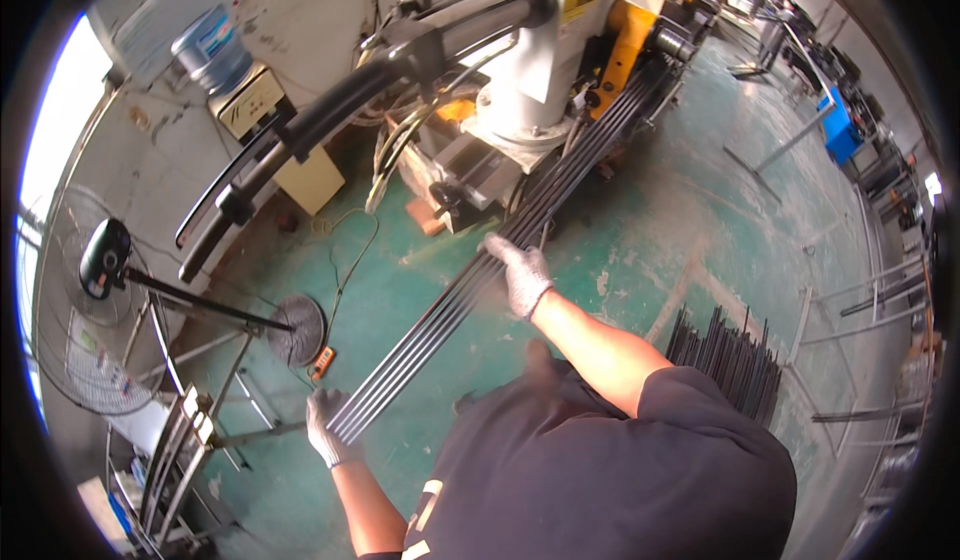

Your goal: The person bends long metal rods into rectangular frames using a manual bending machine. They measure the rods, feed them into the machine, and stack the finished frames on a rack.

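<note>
A bundle of several long dark metal rods (530,210) runs from my lower left up into a white and yellow machine (545,55) at the top. My left hand (328,427), in a grey work glove, grips the near ends of the rods. My right hand (522,274), also gloved, lies on top of the bundle about halfway along and presses the rods together. My dark shirt fills the lower middle of the view.
A standing fan (100,290) and a metal rack (185,450) are at left. A water dispenser (240,85) stands by the wall. More dark rods (730,360) lie stacked at right. An orange pendant control (322,362) lies on the green floor (700,210). Metal frames line the right side.
</note>
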The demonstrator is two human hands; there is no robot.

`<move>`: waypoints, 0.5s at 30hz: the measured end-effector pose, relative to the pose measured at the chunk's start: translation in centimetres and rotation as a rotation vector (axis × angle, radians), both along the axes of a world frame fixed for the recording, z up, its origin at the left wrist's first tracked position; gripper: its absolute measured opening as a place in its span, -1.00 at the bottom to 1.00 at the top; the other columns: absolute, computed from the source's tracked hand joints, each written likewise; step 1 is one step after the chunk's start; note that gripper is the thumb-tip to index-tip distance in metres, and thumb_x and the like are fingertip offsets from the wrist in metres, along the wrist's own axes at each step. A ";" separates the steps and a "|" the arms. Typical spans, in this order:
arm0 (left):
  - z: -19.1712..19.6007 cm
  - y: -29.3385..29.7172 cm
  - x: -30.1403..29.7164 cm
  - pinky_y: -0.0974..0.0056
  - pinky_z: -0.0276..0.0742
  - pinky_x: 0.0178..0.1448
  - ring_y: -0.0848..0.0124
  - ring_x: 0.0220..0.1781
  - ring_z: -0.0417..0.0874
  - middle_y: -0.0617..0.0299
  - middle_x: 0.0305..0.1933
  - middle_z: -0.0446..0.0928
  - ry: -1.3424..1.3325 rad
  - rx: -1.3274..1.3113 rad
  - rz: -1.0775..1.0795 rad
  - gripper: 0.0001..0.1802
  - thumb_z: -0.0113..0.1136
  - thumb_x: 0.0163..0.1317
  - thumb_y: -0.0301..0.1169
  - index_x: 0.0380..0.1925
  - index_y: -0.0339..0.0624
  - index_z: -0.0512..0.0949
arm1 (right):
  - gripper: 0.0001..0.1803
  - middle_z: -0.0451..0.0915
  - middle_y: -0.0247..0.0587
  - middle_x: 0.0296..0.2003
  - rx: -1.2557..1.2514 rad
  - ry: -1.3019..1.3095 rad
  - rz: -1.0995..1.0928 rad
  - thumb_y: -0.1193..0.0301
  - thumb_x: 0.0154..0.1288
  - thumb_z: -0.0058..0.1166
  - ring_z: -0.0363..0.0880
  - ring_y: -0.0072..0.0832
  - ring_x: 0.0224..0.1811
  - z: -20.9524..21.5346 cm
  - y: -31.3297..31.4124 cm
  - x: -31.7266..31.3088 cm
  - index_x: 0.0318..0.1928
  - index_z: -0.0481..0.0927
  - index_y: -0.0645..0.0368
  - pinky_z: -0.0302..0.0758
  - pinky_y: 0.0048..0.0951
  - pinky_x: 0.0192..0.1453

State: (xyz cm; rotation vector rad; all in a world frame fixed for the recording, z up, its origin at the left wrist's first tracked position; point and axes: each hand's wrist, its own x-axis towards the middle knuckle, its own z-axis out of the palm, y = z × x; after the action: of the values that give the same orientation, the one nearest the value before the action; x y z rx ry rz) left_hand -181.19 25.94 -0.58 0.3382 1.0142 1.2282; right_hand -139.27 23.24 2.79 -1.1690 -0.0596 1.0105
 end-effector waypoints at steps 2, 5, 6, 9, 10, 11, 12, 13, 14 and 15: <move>-1.9 0.4 -1.1 0.07 0.54 -0.07 0.22 -0.13 0.60 0.17 -0.21 0.56 -0.030 0.018 -0.037 -0.65 0.08 0.62 -0.08 -0.07 -0.14 0.58 | -0.68 0.79 -0.25 -0.25 0.044 -0.061 -0.052 0.24 0.32 0.46 0.75 -0.44 -0.26 -2.0 0.2 0.5 -0.10 0.80 0.24 0.66 -0.30 -0.14; -1.5 0.7 -0.8 -0.05 0.64 0.18 0.13 0.03 0.70 0.12 0.05 0.63 0.091 -0.076 0.034 -0.55 0.15 0.58 -0.03 0.12 -0.18 0.62 | -0.71 0.78 -0.37 -0.20 -0.094 -0.172 0.013 0.21 0.36 0.46 0.69 -0.54 -0.19 -3.4 0.3 1.2 -0.11 0.83 0.17 0.62 -0.32 -0.03; -2.2 0.6 -1.8 -0.05 0.64 0.18 0.13 0.03 0.70 0.13 0.05 0.63 0.099 -0.060 -0.014 -0.56 0.14 0.59 -0.04 0.11 -0.18 0.62 | -0.68 0.78 -0.36 -0.23 -0.075 -0.093 0.053 0.18 0.36 0.46 0.67 -0.56 -0.25 -0.9 -0.2 0.5 -0.10 0.83 0.16 0.60 -0.33 -0.11; -3.4 0.8 -2.6 0.02 0.63 0.14 0.17 -0.04 0.70 0.13 -0.09 0.65 0.123 -0.041 -0.075 -0.64 0.06 0.63 -0.11 -0.07 -0.19 0.60 | -0.64 0.77 -0.27 -0.32 -0.053 -0.080 0.031 0.15 0.38 0.44 0.64 -0.46 -0.51 -0.4 0.1 0.4 -0.09 0.82 0.22 0.57 -0.30 -0.47; -4.6 0.7 -3.6 0.02 0.63 0.14 0.19 -0.06 0.70 0.12 -0.12 0.65 0.098 -0.043 -0.083 -0.65 0.05 0.64 -0.13 -0.10 -0.21 0.59 | -0.61 0.77 -0.21 -0.33 -0.044 -0.091 0.062 0.15 0.37 0.43 0.63 -0.41 -0.57 0.1 -0.2 0.5 -0.08 0.79 0.27 0.55 -0.28 -0.56; -5.8 0.6 -4.2 0.03 0.63 0.14 0.21 -0.08 0.69 0.11 -0.15 0.65 0.066 -0.039 -0.089 -0.65 0.03 0.65 -0.15 -0.14 -0.23 0.58 | -0.57 0.77 -0.13 -0.29 -0.054 -0.135 0.109 0.15 0.37 0.44 0.70 -0.39 -0.43 0.8 -0.7 0.7 -0.05 0.77 0.31 0.64 -0.23 -0.39; -6.2 0.7 -3.8 0.02 0.62 0.11 0.20 -0.10 0.70 0.11 -0.16 0.66 0.104 -0.049 -0.067 -0.67 0.07 0.61 -0.17 -0.15 -0.22 0.60 | -0.51 0.79 -0.11 -0.26 -0.081 -0.215 0.093 0.10 0.36 0.45 0.75 -0.38 -0.36 -0.7 -0.8 1.3 -0.03 0.77 0.32 0.68 -0.25 -0.29; -7.5 0.0 -4.0 0.01 0.62 0.07 0.19 -0.12 0.71 0.10 -0.18 0.68 0.179 -0.063 -0.058 -0.70 0.11 0.56 -0.18 -0.17 -0.20 0.61 | -0.46 0.81 -0.10 -0.23 -0.109 -0.292 0.081 0.05 0.34 0.46 0.80 -0.37 -0.28 -2.0 -0.6 2.1 -0.01 0.77 0.33 0.72 -0.26 -0.18; -8.5 -1.3 -4.3 0.00 0.62 0.04 0.18 -0.14 0.71 0.10 -0.19 0.69 0.276 -0.092 -0.027 -0.72 0.15 0.52 -0.20 -0.18 -0.19 0.63 | -0.37 0.81 -0.08 -0.21 -0.102 -0.237 0.164 -0.05 0.31 0.47 0.80 -0.33 -0.25 0.4 -1.5 2.4 -0.01 0.77 0.34 0.72 -0.23 -0.12; -9.8 -2.8 -4.5 -0.01 0.62 0.01 0.17 -0.16 0.72 0.09 -0.20 0.70 0.384 -0.124 -0.021 -0.75 0.19 0.47 -0.21 -0.20 -0.17 0.65 | -0.28 0.81 -0.06 -0.18 -0.090 -0.181 0.243 -0.15 0.28 0.48 0.80 -0.30 -0.23 3.2 -2.5 2.8 -0.02 0.77 0.35 0.72 -0.20 -0.05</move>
State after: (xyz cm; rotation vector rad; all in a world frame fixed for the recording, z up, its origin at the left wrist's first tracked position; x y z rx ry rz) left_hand -185.67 23.11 -10.36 0.4976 1.4061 1.0971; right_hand -136.51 20.70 5.98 -1.3569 -0.3087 1.1265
